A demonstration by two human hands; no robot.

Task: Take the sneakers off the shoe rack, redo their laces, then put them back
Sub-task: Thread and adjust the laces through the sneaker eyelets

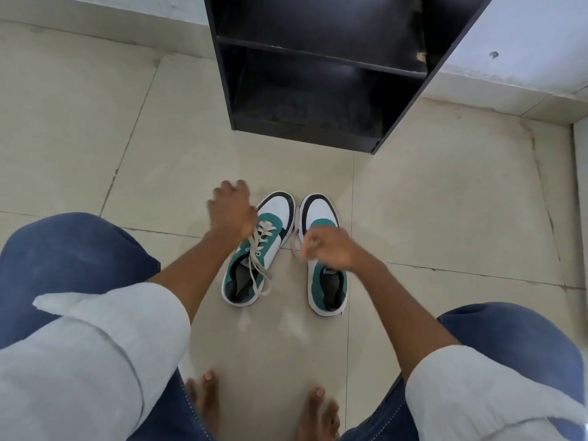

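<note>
Two green, white and black sneakers stand side by side on the tiled floor, toes pointing at the rack. The left sneaker (273,218) has its cream lace (259,259) loose, the ends trailing over its opening. My left hand (232,208) hovers just left of its toe, fingers curled, blurred, nothing visibly in it. My right hand (327,246) is closed over the tongue area of the right sneaker (321,211), pinching a pale lace (296,246) that sticks out to its left.
A black shoe rack (318,49) with bare shelves stands ahead against a white wall (525,36). My knees in blue jeans (63,249) frame both sides, and my bare feet (318,415) rest on the beige floor tiles (445,202) below the sneakers.
</note>
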